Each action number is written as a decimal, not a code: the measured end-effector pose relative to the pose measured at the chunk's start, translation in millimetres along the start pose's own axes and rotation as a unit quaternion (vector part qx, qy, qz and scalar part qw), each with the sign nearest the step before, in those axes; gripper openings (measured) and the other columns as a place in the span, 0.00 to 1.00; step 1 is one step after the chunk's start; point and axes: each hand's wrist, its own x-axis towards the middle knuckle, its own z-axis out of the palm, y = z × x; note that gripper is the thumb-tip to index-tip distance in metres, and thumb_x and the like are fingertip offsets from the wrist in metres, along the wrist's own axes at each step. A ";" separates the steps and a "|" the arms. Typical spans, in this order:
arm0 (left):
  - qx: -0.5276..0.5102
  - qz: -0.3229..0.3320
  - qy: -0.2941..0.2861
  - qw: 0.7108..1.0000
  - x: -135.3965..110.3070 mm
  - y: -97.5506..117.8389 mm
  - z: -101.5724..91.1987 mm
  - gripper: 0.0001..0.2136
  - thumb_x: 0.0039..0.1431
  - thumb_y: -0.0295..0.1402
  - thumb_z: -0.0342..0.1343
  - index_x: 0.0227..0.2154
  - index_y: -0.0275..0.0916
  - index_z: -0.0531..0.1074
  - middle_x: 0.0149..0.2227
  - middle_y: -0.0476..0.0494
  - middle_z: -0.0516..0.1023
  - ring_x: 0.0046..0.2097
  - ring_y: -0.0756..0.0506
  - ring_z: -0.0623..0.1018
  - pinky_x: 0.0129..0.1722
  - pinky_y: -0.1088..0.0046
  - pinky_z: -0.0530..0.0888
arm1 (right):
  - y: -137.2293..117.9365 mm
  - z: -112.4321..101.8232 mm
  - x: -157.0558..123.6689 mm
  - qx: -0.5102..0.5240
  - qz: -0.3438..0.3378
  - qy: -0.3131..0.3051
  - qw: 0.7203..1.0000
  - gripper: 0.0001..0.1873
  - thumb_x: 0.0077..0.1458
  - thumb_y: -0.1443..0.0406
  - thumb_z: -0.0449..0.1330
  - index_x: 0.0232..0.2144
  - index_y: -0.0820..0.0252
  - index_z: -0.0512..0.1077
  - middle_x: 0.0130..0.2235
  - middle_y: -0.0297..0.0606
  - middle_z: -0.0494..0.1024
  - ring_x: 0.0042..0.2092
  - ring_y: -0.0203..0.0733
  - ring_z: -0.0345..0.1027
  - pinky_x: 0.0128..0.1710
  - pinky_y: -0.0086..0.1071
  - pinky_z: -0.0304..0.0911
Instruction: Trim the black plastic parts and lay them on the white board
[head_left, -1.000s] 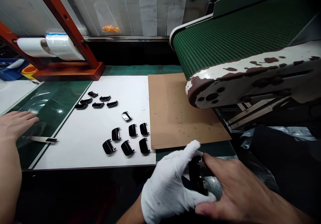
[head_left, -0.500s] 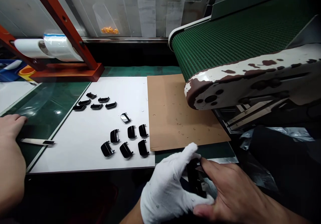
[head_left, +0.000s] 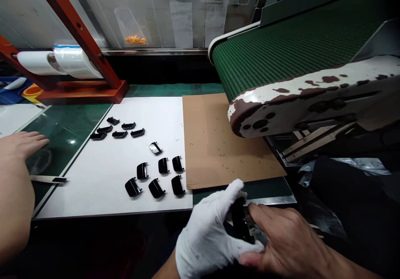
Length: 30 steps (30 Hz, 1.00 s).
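My left hand (head_left: 208,229), in a white glove, holds a glossy black plastic part (head_left: 240,220) between thumb and fingers, just below the front edge of the table. My bare right hand (head_left: 281,237) is closed against the other side of the same part. Its index finger lies near the upper end and its thumb near the lower end; the remaining fingers are curled out of sight. Similar curved black plastic parts with small prongs lie on the white sheet (head_left: 103,174), several in a near group (head_left: 156,188) and several in a far group (head_left: 119,134).
A co-worker's hand (head_left: 26,143) reaches in at left, above a white-handled tool (head_left: 46,179). Brown cardboard (head_left: 212,145) with small dark curls lies beneath a green conveyor belt (head_left: 281,54). An orange-red stand (head_left: 84,93) with film rolls (head_left: 76,60) is at back left.
The co-worker's hand at left has come farther in, with its fingers stretched out more. My hands stay on the black plastic part with only a slight shift. The parts on the sheet lie as before.
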 end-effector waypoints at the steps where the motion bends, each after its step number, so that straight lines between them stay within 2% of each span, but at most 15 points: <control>1: 0.002 -0.006 0.001 1.000 0.4 0.1 -0.1 0.47 0.38 0.38 0.73 0.61 0.46 0.55 0.49 0.43 0.76 0.47 0.42 0.78 0.49 0.69 0.75 | 0.3 -0.1 -0.3 0.001 -0.005 -0.002 1.000 0.39 0.56 0.38 0.35 0.24 0.62 0.70 0.19 0.37 0.72 0.19 0.42 0.69 0.18 0.35 0.58; 4: -0.013 -0.023 0.015 1.000 2.7 0.5 1.1 0.45 0.37 0.38 0.73 0.60 0.44 0.58 0.49 0.42 0.77 0.47 0.41 0.78 0.50 0.67 0.75 | 1.1 -2.5 0.9 0.005 -0.025 -0.014 1.000 0.35 0.60 0.42 0.38 0.22 0.61 0.69 0.18 0.35 0.71 0.18 0.40 0.67 0.17 0.34 0.56; 6: -0.069 -0.036 0.027 0.997 4.6 1.0 3.4 0.45 0.36 0.35 0.74 0.60 0.44 0.60 0.48 0.43 0.77 0.46 0.41 0.78 0.50 0.68 0.75 | 0.9 -6.0 4.4 0.020 -0.026 -0.010 0.999 0.33 0.60 0.43 0.39 0.21 0.60 0.66 0.17 0.35 0.69 0.18 0.39 0.66 0.17 0.33 0.56; 10: -0.211 -0.084 0.040 0.973 7.1 1.8 8.8 0.46 0.34 0.29 0.74 0.60 0.44 0.60 0.48 0.46 0.76 0.46 0.42 0.78 0.48 0.72 0.76 | -2.7 -15.2 15.6 0.059 -0.015 0.055 0.997 0.30 0.57 0.40 0.43 0.22 0.57 0.62 0.17 0.31 0.65 0.17 0.35 0.62 0.17 0.30 0.56; 13: -0.251 -0.091 0.052 0.962 7.1 1.7 10.7 0.46 0.33 0.29 0.74 0.59 0.47 0.61 0.48 0.47 0.77 0.47 0.42 0.78 0.49 0.74 0.75 | -7.0 -20.5 22.4 0.096 0.010 0.076 0.992 0.31 0.54 0.37 0.42 0.23 0.56 0.60 0.16 0.27 0.62 0.16 0.32 0.60 0.15 0.27 0.55; 16: -0.254 -0.069 0.067 0.963 6.0 0.9 10.7 0.46 0.34 0.30 0.74 0.60 0.51 0.61 0.49 0.50 0.77 0.48 0.43 0.78 0.50 0.76 0.74 | -9.8 -22.3 24.9 0.093 0.028 0.071 0.993 0.33 0.51 0.35 0.42 0.25 0.57 0.61 0.17 0.27 0.64 0.16 0.33 0.61 0.15 0.26 0.56; 22: -0.214 -0.037 0.050 0.975 4.3 0.4 7.4 0.44 0.37 0.30 0.73 0.59 0.56 0.60 0.50 0.54 0.76 0.49 0.45 0.77 0.51 0.74 0.74 | -8.1 -20.0 18.6 -0.006 0.026 0.042 0.999 0.35 0.51 0.34 0.38 0.25 0.57 0.62 0.19 0.35 0.69 0.18 0.41 0.67 0.15 0.33 0.57; 26: -0.155 -0.011 0.033 0.987 5.0 1.0 4.0 0.43 0.40 0.34 0.72 0.60 0.54 0.58 0.50 0.53 0.75 0.48 0.44 0.77 0.51 0.70 0.74 | -5.3 -19.2 15.5 -0.020 0.033 0.021 0.999 0.37 0.48 0.33 0.40 0.26 0.59 0.63 0.20 0.36 0.70 0.18 0.43 0.68 0.16 0.34 0.58; 30: -0.138 0.003 0.020 0.990 7.5 2.0 1.6 0.41 0.42 0.38 0.71 0.60 0.53 0.58 0.50 0.51 0.75 0.48 0.43 0.77 0.51 0.69 0.74 | -4.8 -18.8 16.0 -0.020 0.039 0.004 0.999 0.37 0.49 0.33 0.38 0.25 0.59 0.64 0.20 0.36 0.70 0.18 0.44 0.68 0.16 0.35 0.57</control>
